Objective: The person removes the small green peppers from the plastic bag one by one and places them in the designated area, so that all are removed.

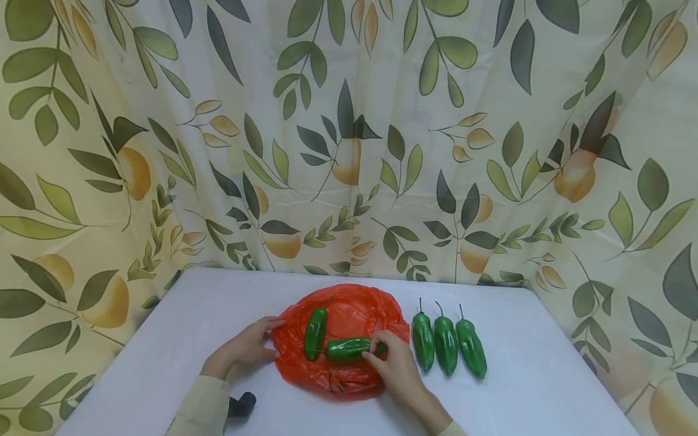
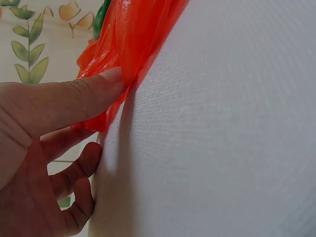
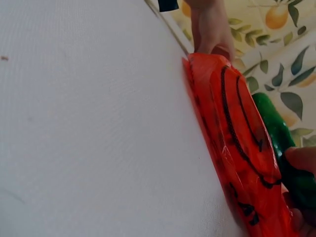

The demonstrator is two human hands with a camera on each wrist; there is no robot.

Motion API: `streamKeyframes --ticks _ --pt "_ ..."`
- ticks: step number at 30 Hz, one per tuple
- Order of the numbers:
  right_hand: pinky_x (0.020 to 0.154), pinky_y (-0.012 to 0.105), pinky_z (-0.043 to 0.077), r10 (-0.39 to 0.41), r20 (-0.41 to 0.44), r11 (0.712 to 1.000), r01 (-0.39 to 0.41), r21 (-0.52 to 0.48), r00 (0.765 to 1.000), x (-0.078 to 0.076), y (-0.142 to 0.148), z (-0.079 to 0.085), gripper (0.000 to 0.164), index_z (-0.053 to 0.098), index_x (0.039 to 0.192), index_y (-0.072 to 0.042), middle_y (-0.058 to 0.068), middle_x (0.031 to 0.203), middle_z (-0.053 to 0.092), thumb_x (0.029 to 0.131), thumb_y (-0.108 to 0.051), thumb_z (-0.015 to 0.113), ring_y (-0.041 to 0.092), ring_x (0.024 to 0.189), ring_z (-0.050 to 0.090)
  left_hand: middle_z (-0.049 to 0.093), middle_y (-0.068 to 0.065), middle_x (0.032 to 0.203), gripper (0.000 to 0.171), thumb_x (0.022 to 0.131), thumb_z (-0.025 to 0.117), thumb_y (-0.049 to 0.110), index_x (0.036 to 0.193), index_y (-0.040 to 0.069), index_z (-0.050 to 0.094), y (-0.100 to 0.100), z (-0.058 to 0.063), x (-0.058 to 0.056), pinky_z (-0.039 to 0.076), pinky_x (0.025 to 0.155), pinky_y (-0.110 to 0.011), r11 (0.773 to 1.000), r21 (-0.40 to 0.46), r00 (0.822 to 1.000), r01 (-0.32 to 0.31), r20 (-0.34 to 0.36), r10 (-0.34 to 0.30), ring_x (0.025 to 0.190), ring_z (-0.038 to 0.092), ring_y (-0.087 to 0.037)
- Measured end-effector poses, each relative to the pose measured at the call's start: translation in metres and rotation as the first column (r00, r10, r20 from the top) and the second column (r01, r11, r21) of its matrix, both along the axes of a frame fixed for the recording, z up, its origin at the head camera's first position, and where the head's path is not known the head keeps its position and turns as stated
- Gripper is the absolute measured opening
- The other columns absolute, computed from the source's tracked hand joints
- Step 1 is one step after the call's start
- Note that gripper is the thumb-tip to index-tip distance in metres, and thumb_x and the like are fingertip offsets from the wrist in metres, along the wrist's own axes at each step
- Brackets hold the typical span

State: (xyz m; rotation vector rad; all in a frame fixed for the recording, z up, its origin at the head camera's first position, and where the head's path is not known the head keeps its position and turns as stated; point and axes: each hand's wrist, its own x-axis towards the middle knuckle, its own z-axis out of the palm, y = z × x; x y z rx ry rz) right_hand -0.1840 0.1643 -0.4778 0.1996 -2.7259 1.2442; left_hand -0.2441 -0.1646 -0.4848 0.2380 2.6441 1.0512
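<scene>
Bare counter [image 1: 545,375] is running between the red bag [image 1: 349,318] and the patterned curtain [image 1: 354,151], which is closing off the far side, and more is lying to the right of the three green peppers [image 1: 446,344]. That row is blocking a low pass from the right, while the left hand [image 1: 248,346] is occupying the bag's left edge and the right hand [image 1: 395,361] is covering its right side.

Crumpled red plastic [image 2: 136,37] in the left hand [image 2: 37,116]

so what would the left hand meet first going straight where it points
The left hand touches the crumpled red plastic bag; beyond its edge, probably the nearer long green pepper, though depth is unclear.
</scene>
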Motion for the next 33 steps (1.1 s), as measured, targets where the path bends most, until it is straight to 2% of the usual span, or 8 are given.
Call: streamKeyframes --ticks 4,8,11,14,17,19,25,33 --pt "0.070 0.021 0.045 -0.020 0.004 1.000 0.020 -0.019 1.000 -0.001 0.002 0.002 0.029 0.052 0.080 -0.016 -0.003 0.081 0.055 0.085 -0.017 0.081 0.014 0.085 0.054 0.048 -0.009 0.155 0.073 0.080 0.083 0.012 0.146 0.019 0.055 0.000 0.001 0.001 0.048 0.108 -0.060 1.000 -0.006 1.000 0.000 -0.006 0.000 0.139 0.049 -0.038" --pt "0.077 0.024 0.051 -0.053 -0.044 0.997 0.051 -0.051 0.998 -0.003 0.004 0.005 0.029 0.050 0.089 -0.014 0.000 0.089 0.057 0.087 -0.012 0.079 0.017 0.095 0.057 0.049 -0.009 0.154 0.072 0.080 0.083 0.012 0.146 0.019 0.055 0.001 0.002 0.002 0.049 0.107 -0.059 1.000 -0.012 1.000 -0.006 -0.006 0.006 0.137 0.050 -0.038" --pt "0.090 0.036 0.057 -0.078 -0.085 0.995 0.073 -0.064 0.993 -0.004 0.006 0.008 0.027 0.053 0.106 -0.012 0.005 0.105 0.062 0.089 -0.006 0.075 0.022 0.106 0.059 0.049 -0.009 0.154 0.072 0.080 0.083 0.012 0.146 0.020 0.055 0.001 0.003 0.003 0.049 0.107 -0.059 1.000 -0.012 1.000 -0.008 -0.003 0.008 0.137 0.050 -0.038" --pt "0.101 0.050 0.056 -0.093 -0.098 0.994 0.086 -0.070 0.991 -0.004 0.009 0.011 0.041 0.054 0.129 -0.009 0.012 0.123 0.061 0.092 -0.003 0.071 0.028 0.117 0.059 0.049 -0.009 0.154 0.072 0.080 0.083 0.012 0.145 0.020 0.055 0.001 0.003 0.003 0.050 0.106 -0.058 1.000 -0.016 1.000 -0.006 -0.007 0.005 0.136 0.051 -0.037" --pt "0.103 0.054 0.055 -0.093 -0.069 0.993 0.087 -0.082 0.993 -0.004 0.012 0.012 0.056 0.048 0.146 -0.012 0.015 0.134 0.059 0.094 -0.003 0.067 0.030 0.123 0.058 0.049 -0.009 0.153 0.072 0.079 0.084 0.012 0.145 0.020 0.056 0.002 0.004 0.003 0.052 0.105 -0.057 1.000 -0.020 1.000 -0.002 -0.013 0.002 0.134 0.052 -0.037" --pt "0.103 0.053 0.054 -0.091 -0.048 0.992 0.086 -0.093 0.995 -0.005 0.014 0.012 0.060 0.044 0.152 -0.015 0.015 0.140 0.058 0.096 -0.004 0.065 0.032 0.126 0.058 0.049 -0.009 0.153 0.072 0.079 0.084 0.012 0.145 0.020 0.056 0.002 0.004 0.003 0.052 0.104 -0.057 1.000 -0.022 1.000 -0.005 -0.012 0.005 0.134 0.052 -0.037" --pt "0.104 0.053 0.052 -0.086 -0.051 0.986 0.078 -0.147 0.995 -0.007 0.019 0.014 0.058 0.045 0.153 -0.014 0.017 0.150 0.053 0.098 -0.003 0.062 0.038 0.132 0.056 0.049 -0.010 0.154 0.072 0.080 0.083 0.012 0.145 0.019 0.055 0.001 0.003 0.003 0.052 0.105 -0.057 1.000 -0.022 1.000 -0.004 -0.012 0.004 0.134 0.052 -0.037" --pt "0.093 0.044 0.060 -0.152 -0.049 0.965 0.138 -0.221 0.987 -0.007 0.022 0.018 0.049 0.058 0.140 -0.008 0.016 0.132 0.062 0.092 0.000 0.062 0.029 0.112 0.060 0.050 -0.011 0.153 0.071 0.080 0.083 0.010 0.145 0.017 0.056 0.002 0.001 0.002 0.051 0.106 -0.056 1.000 -0.017 1.000 0.005 -0.023 -0.005 0.135 0.052 -0.037"
